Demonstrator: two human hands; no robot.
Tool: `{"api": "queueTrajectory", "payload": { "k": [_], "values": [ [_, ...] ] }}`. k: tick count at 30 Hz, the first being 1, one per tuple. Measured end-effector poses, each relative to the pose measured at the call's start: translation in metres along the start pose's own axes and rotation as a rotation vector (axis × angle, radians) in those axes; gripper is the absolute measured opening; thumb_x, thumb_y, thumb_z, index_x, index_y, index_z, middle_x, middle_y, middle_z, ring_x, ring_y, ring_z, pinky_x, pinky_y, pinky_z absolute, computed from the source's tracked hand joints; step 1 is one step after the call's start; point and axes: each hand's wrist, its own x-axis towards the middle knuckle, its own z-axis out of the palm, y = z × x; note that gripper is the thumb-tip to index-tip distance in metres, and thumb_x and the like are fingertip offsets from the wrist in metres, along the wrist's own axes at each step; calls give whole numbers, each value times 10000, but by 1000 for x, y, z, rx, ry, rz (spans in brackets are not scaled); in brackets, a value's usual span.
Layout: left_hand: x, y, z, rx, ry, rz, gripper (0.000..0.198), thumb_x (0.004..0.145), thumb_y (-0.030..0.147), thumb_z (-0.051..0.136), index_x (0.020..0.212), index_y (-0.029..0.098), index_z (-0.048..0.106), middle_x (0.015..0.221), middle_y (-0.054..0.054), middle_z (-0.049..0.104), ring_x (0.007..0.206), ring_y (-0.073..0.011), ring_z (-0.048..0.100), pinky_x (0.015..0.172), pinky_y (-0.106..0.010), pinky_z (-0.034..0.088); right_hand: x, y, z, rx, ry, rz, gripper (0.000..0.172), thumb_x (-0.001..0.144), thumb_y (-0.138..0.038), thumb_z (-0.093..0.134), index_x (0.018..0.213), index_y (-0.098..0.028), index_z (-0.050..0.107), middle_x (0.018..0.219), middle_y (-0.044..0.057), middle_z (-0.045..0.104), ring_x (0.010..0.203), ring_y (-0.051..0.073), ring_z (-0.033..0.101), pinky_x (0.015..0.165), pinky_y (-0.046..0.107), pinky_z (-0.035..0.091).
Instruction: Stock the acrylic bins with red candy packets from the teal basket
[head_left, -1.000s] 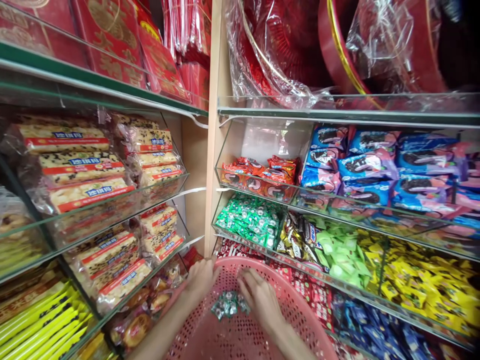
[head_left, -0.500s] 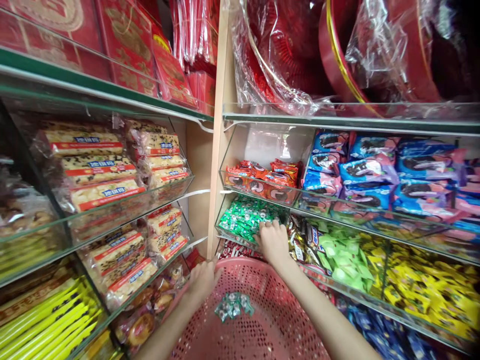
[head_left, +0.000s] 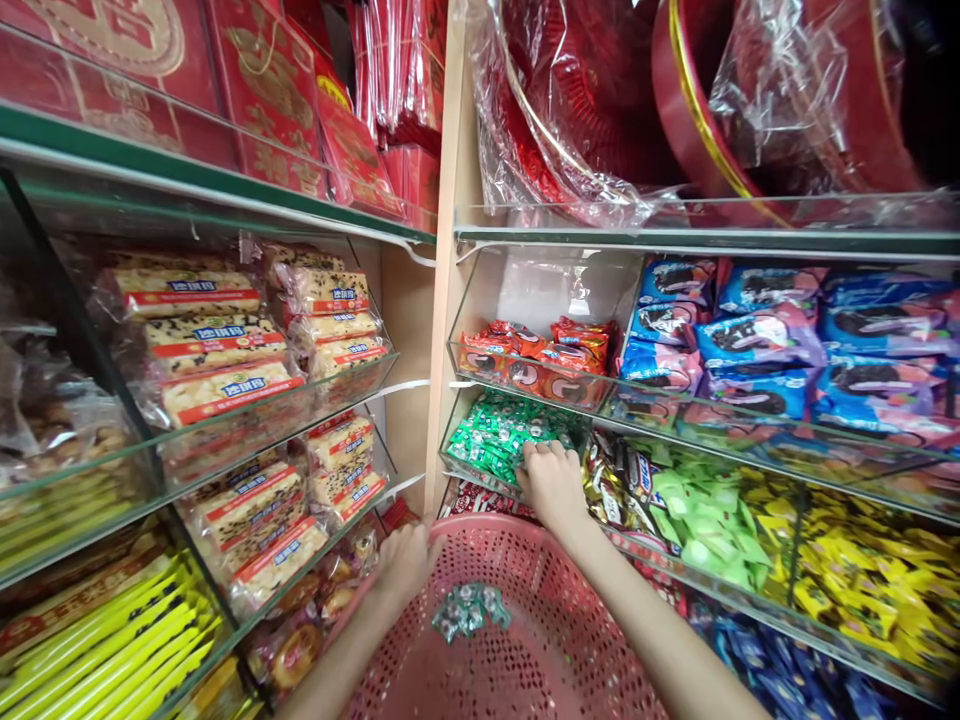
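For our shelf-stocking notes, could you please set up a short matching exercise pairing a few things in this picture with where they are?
Things:
1. left hand
2. right hand
3. small heap of green sweets
4. blue biscuit packs

Places:
A. on the floor of the pink basket
B. in the bin of green sweets
C. on the basket's rim
D. on the shelf above the sweets bins

Pairs: 1-C, 2-B, 3-A, 4-D

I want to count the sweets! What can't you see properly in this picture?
Head view only:
- Right hand: fingertips buried in the green candies, grip hidden.
- Candies in the pink basket: too small to count.
- Left hand: palm hidden behind the basket rim.
- Yellow packets: blurred through the glass.
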Motion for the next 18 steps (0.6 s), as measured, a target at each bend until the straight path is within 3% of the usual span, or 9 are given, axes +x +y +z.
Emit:
{"api": "queueTrajectory", "payload": {
  "k": [7,13,18],
  "values": [
    [-1,3,-9,-21,-56,-42,439,861,452,274,1142,190,487,972,-113,631,917,-238,591,753,-310,419,-10,9,7,90,162,-64,155,843,-303,454,885,-184,545,816,73,592,827,222,466,663,318,268],
    [0,3,-10,-9,-75,-45,443,863,458,265,1150,195,477,966,-120,631,924,-230,590,766,-310,416,-22,9,5,278,244,-152,273,881,-341,384,1048,-175,523,890,78,591,833,205,463,683,303,303],
    [4,1,-6,13,-33,-15,446,861,455,253,1132,190,487,929,-116,644,882,-246,606,722,-323,434,-44,-18,13,456,145,-342,292,879,-341,390,1108,-188,489,938,61,586,860,194,468,745,314,337]
  ]
}}
